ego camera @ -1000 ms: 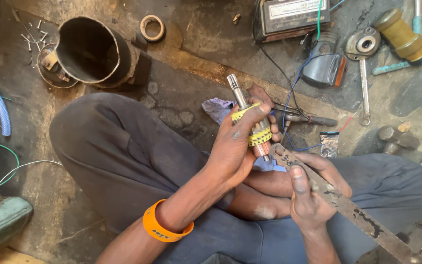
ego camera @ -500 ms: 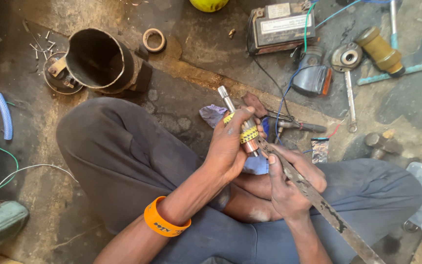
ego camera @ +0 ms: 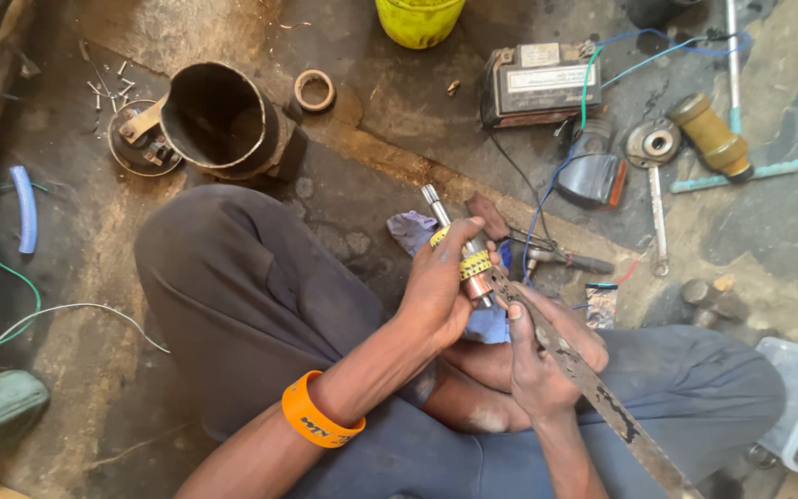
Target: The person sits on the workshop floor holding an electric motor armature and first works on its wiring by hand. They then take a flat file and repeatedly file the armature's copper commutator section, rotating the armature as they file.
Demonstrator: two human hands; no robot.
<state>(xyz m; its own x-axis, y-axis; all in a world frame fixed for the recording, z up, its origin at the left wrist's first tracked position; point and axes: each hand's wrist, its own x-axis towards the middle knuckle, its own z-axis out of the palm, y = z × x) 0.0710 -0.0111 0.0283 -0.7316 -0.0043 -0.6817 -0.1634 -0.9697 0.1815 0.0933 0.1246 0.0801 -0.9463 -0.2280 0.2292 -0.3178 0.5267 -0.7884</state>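
A small motor armature [ego camera: 462, 251], with a steel shaft and yellow-banded windings, is held upright-tilted in the left hand [ego camera: 441, 286], the grip being wrapped closed round its body near the middle of the view. An orange wristband [ego camera: 318, 414] is worn on that arm. A long, rusty flat metal strip [ego camera: 584, 374] is clasped in the right hand [ego camera: 542, 356], its grip closed about the strip, whose upper end is laid against the lower end of the armature; the strip runs off toward five o'clock. A blue cloth [ego camera: 413, 229] is seen just behind the armature, at about eleven o'clock from it.

On the floor [ego camera: 371, 120], a dark metal cylinder [ego camera: 219, 120] lies at ten o'clock from the hands, with a small ring [ego camera: 314, 90] just beside it. A battery box [ego camera: 538, 85] with blue wires is placed at one o'clock, and a spanner [ego camera: 658, 199] at two o'clock. A yellow bucket [ego camera: 419, 18] is cut by the top edge at twelve o'clock.
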